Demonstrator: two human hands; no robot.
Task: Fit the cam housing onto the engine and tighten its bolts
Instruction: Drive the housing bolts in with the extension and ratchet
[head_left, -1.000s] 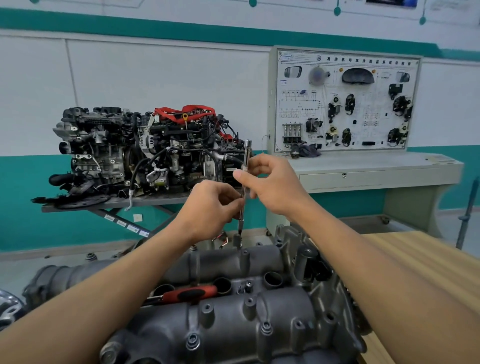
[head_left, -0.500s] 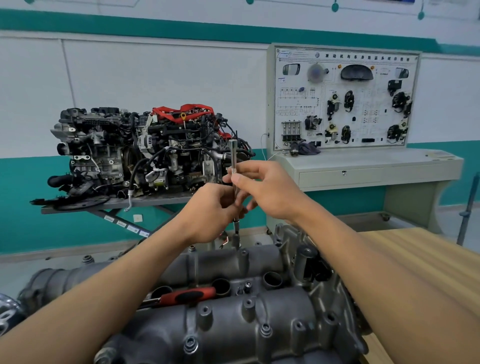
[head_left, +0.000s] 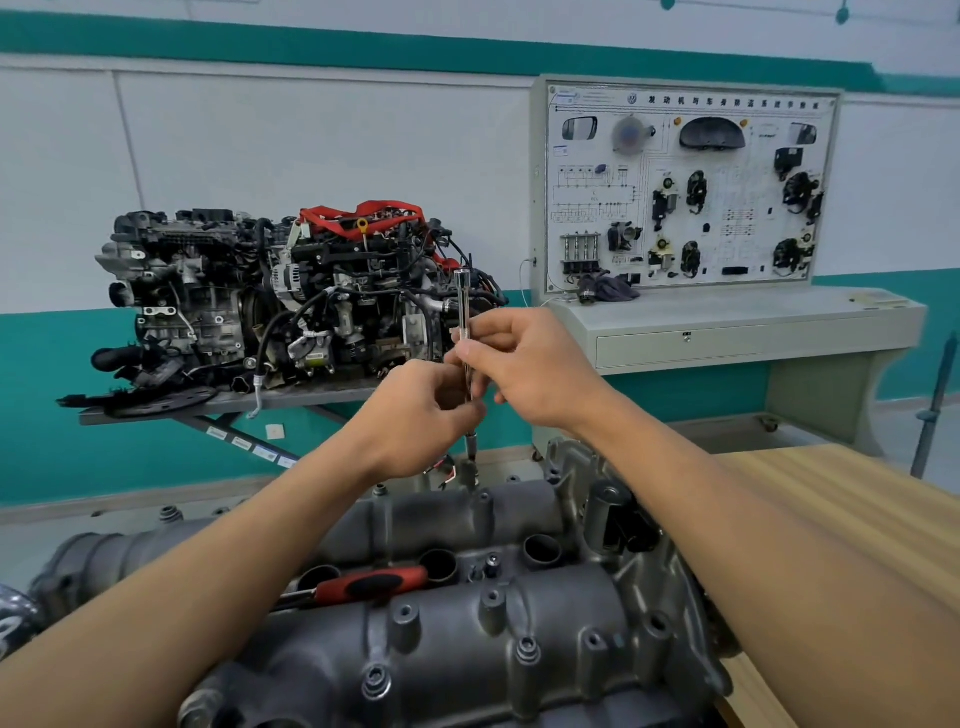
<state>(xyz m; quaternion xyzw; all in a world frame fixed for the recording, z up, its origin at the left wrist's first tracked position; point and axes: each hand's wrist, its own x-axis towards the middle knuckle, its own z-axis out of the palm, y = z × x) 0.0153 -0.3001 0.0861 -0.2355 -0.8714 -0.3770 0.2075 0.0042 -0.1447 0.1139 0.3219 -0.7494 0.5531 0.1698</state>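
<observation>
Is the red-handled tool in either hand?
No: the red-handled tool lies on the cam housing; the left hand and right hand grip the chrome driver.

This is a car repair classroom. A big engine (head_left: 291, 301) sits on a stand, and a board (head_left: 691, 187) of car parts hangs by the wall.

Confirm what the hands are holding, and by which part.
Both hold one upright chrome bar: right hand pinches its middle, left hand grips the shaft just below. Top end and tip are free.
</observation>
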